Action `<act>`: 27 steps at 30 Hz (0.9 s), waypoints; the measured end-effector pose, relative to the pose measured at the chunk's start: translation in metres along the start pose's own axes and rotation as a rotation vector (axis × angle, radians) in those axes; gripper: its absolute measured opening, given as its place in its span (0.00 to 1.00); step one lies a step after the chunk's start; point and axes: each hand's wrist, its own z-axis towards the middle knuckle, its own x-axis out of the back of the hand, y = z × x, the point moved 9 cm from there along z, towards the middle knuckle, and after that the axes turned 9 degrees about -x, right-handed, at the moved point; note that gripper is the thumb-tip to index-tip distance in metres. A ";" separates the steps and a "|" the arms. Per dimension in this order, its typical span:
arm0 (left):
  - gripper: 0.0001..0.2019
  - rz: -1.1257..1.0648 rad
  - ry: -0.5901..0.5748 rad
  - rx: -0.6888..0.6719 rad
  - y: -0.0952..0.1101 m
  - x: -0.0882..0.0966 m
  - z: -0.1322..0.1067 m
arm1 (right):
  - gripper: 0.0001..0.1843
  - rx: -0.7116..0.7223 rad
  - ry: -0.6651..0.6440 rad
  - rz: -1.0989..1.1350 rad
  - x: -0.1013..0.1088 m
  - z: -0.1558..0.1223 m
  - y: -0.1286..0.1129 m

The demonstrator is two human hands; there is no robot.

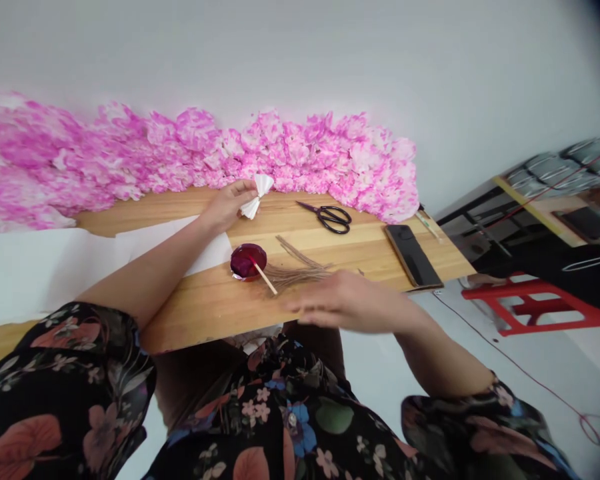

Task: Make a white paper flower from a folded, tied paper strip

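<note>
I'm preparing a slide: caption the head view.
Left hand holds a white pleated bow; right hand near thin brown strands.

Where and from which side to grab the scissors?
Probably best by the black loops, right hand coming from the near right: the scissors lie flat, loops toward the phone, while the pointed blades aim left. The loops also look like the widest part, so they should be easier to pinch.

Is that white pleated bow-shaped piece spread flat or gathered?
Gathered: the white pleated piece in the left hand narrows at its middle and fans out at both ends.
</note>
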 end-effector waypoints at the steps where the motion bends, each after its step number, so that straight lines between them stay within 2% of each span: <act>1: 0.18 -0.030 -0.024 0.006 0.000 -0.003 -0.001 | 0.15 -0.032 0.094 0.040 0.018 0.008 0.010; 4: 0.23 -0.098 -0.067 0.003 0.001 -0.007 -0.002 | 0.17 -0.197 0.482 0.163 0.075 0.038 0.062; 6: 0.24 -0.119 -0.081 0.000 0.002 -0.008 -0.002 | 0.21 -0.233 0.611 0.310 0.093 0.064 0.095; 8: 0.25 -0.122 -0.091 -0.003 0.002 -0.008 -0.002 | 0.26 -0.209 0.628 0.484 0.100 0.093 0.119; 10: 0.25 -0.120 -0.101 -0.002 0.000 -0.008 -0.002 | 0.25 -0.170 0.587 0.604 0.101 0.118 0.130; 14: 0.25 -0.106 -0.096 0.000 -0.006 -0.007 0.001 | 0.11 -0.132 0.576 0.603 0.105 0.144 0.133; 20: 0.22 0.016 -0.063 -0.034 -0.004 -0.005 0.001 | 0.15 -0.184 0.774 0.630 0.107 0.139 0.157; 24: 0.21 0.105 -0.052 -0.040 0.000 -0.007 -0.002 | 0.19 -0.204 0.798 0.699 0.102 0.136 0.169; 27: 0.19 0.085 -0.008 -0.021 -0.001 -0.004 -0.001 | 0.20 -0.211 0.808 0.779 0.100 0.134 0.170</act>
